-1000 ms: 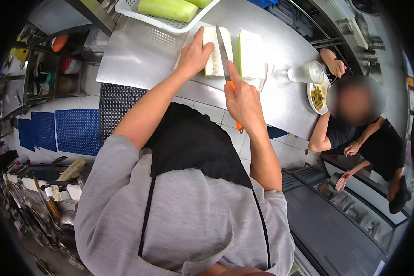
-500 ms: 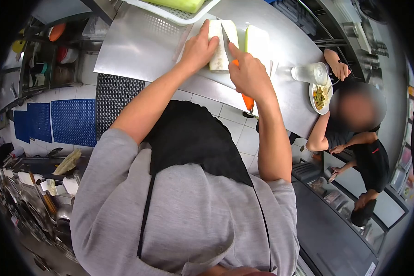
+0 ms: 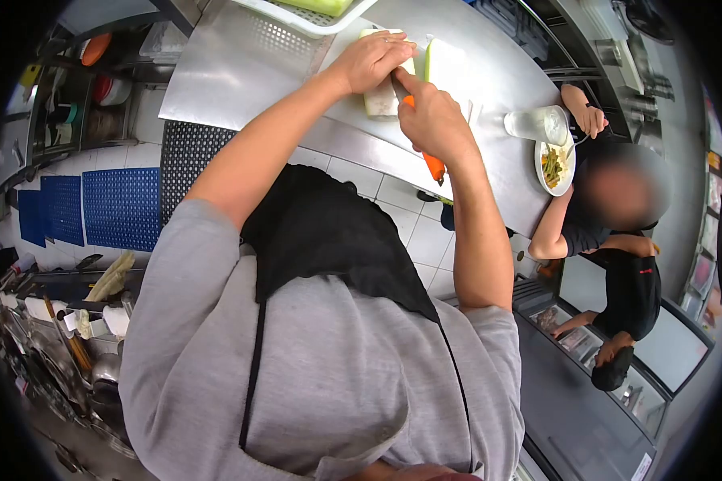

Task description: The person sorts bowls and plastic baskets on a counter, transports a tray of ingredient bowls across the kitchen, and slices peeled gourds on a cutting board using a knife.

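A pale gourd piece (image 3: 381,103) lies on a white cutting board (image 3: 347,100) on the steel table. My right hand (image 3: 436,122) is closed around the orange handle of a knife (image 3: 435,167), its index finger stretched forward. The blade is mostly hidden by my hands. Across the top of the gourd piece lies my left hand (image 3: 375,61), flat with fingers extended, over where the blade runs. It seems to rest on the blade, but the contact is hidden. Just right of it stands a second gourd piece (image 3: 448,74) with a green edge.
A white plastic basket (image 3: 326,29) holding a green gourd (image 3: 317,5) stands at the table's far side. To the right are a water glass (image 3: 537,125) and a plate of food (image 3: 566,178), beside a seated person (image 3: 579,224). Another person (image 3: 630,293) stands by a chest unit.
My left hand has moved right and slid from the gourd piece's left side to over the blade. My right hand still holds the knife. The standing person's arm has reached lower into the unit.
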`<state>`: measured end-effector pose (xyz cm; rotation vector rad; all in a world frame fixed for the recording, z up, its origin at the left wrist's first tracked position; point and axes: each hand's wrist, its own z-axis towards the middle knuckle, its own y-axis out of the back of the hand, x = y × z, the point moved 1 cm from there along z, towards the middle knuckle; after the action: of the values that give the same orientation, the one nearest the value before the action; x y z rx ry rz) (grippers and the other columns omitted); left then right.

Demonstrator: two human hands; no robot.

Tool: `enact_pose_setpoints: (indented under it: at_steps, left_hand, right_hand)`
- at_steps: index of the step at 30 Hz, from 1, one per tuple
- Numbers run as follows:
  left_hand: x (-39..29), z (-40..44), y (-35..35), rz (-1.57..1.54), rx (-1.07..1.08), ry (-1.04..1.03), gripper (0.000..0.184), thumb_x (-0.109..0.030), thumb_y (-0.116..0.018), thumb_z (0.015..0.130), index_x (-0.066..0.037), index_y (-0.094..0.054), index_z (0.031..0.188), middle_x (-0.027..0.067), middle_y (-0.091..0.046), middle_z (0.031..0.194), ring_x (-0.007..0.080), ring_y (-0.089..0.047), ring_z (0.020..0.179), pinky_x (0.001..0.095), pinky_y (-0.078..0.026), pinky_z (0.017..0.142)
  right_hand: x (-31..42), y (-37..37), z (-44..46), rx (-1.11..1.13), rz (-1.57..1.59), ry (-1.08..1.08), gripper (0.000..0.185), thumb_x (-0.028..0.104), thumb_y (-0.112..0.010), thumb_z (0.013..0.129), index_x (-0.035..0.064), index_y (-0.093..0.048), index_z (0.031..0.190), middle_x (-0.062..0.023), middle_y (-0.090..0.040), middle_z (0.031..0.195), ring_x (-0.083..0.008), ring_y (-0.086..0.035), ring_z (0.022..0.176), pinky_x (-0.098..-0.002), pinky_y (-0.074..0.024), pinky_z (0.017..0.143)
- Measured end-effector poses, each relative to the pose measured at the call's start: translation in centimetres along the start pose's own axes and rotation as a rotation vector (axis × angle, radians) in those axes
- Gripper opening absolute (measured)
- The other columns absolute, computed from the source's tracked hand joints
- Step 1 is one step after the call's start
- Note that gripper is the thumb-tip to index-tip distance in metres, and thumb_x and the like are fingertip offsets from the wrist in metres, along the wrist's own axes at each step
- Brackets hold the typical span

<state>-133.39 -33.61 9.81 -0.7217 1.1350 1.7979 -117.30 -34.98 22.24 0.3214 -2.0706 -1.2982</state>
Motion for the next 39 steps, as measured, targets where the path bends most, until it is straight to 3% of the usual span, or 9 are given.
enact_pose_setpoints:
  at_steps: [9, 15, 16, 19, 25, 29, 34, 38, 39]
  left_hand:
    - [1.2, 0.2, -0.5, 0.200, 0.075, -0.012, 0.060, -0.041, -0.030, 0.109, -0.005, -0.076, 0.118, 0.0098, -0.068, 0.135, 0.0296, -0.053, 0.138, 0.0437, -0.033, 0.121]
    - [1.6, -0.3, -0.6, 0.271, 0.055, -0.071, 0.056, -0.040, -0.032, 0.110, -0.007, -0.075, 0.122, 0.0095, -0.067, 0.137, 0.0274, -0.053, 0.138, 0.0446, -0.034, 0.120]
    - [1.7, -0.3, -0.6, 0.285, 0.062, -0.067, 0.054, -0.039, -0.032, 0.110, -0.009, -0.075, 0.122, 0.0092, -0.067, 0.137, 0.0269, -0.052, 0.139, 0.0452, -0.032, 0.121]
    - [1.6, -0.4, -0.5, 0.312, 0.084, -0.081, 0.053, -0.039, -0.032, 0.110, -0.010, -0.074, 0.124, 0.0095, -0.065, 0.139, 0.0268, -0.051, 0.140, 0.0461, -0.031, 0.122]
    - [1.8, -1.0, 0.3, 0.429, 0.130, -0.180, 0.043, -0.039, -0.043, 0.108, -0.017, -0.065, 0.139, 0.0068, -0.059, 0.148, 0.0257, -0.044, 0.146, 0.0485, -0.028, 0.123]
    - [2.6, -2.3, 1.1, 0.528, -0.007, -0.219, 0.049, -0.037, -0.050, 0.105, -0.017, -0.054, 0.149, 0.0126, -0.043, 0.160, 0.0370, -0.035, 0.149, 0.0512, -0.026, 0.123]
    - [-0.7, -4.9, 1.2, 0.417, -0.169, -0.011, 0.078, -0.045, -0.067, 0.094, -0.006, -0.041, 0.155, 0.0283, -0.031, 0.162, 0.0455, -0.036, 0.146, 0.0516, -0.030, 0.120]
    - [-5.4, -6.1, -0.1, 0.528, -0.117, 0.474, 0.119, -0.056, -0.084, 0.070, 0.008, -0.031, 0.155, 0.0352, -0.041, 0.149, 0.0440, -0.044, 0.137, 0.0479, -0.039, 0.114]
    - [-5.2, -6.2, 0.0, 0.499, -0.105, 0.505, 0.116, -0.053, -0.083, 0.071, 0.008, -0.032, 0.155, 0.0344, -0.042, 0.148, 0.0434, -0.045, 0.137, 0.0469, -0.040, 0.113]
  right_hand:
    - [-1.0, -0.4, -1.9, -0.003, 0.058, -0.031, 0.058, 0.008, -0.048, 0.090, 0.0033, -0.054, 0.147, -0.0224, -0.072, 0.079, -0.0259, -0.065, 0.051, -0.0415, -0.0578, 0.063]
    - [-1.2, -0.8, -6.2, -0.018, 0.054, -0.005, 0.057, 0.009, -0.053, 0.091, 0.0036, -0.051, 0.148, -0.0237, -0.070, 0.079, -0.0385, -0.069, 0.065, -0.0470, -0.0555, 0.075]
    - [-0.7, -0.3, -7.0, 0.053, 0.129, -0.096, 0.056, 0.008, -0.055, 0.092, 0.0042, -0.050, 0.148, -0.0270, -0.069, 0.082, -0.0458, -0.068, 0.080, -0.0502, -0.0524, 0.083]
    - [-1.7, -1.4, -9.9, 0.011, 0.166, -0.070, 0.056, 0.008, -0.056, 0.092, 0.0052, -0.050, 0.148, -0.0275, -0.069, 0.082, -0.0469, -0.068, 0.083, -0.0511, -0.0518, 0.083]
    - [-2.9, -2.7, -15.8, 0.050, 0.228, -0.135, 0.061, 0.005, -0.058, 0.092, 0.0113, -0.048, 0.151, -0.0258, -0.066, 0.077, -0.0466, -0.065, 0.074, -0.0487, -0.0511, 0.076]
    - [-4.2, -1.9, -17.5, 0.051, 0.248, -0.153, 0.062, 0.007, -0.060, 0.091, 0.0169, -0.050, 0.152, -0.0241, -0.064, 0.073, -0.0438, -0.063, 0.067, -0.0452, -0.0509, 0.072]
    - [-4.5, -1.6, -17.7, 0.021, 0.303, -0.179, 0.060, 0.008, -0.062, 0.091, 0.0178, -0.054, 0.150, -0.0208, -0.061, 0.067, -0.0361, -0.060, 0.058, -0.0389, -0.0500, 0.066]
    - [-4.4, -1.7, -17.0, -0.010, 0.334, -0.182, 0.059, 0.009, -0.060, 0.093, 0.0178, -0.052, 0.151, -0.0248, -0.066, 0.073, -0.0460, -0.063, 0.066, -0.0491, -0.0500, 0.068]
    - [-4.6, -2.2, -16.8, -0.036, 0.351, -0.169, 0.059, 0.009, -0.060, 0.093, 0.0180, -0.052, 0.150, -0.0250, -0.066, 0.073, -0.0459, -0.063, 0.066, -0.0490, -0.0499, 0.068]
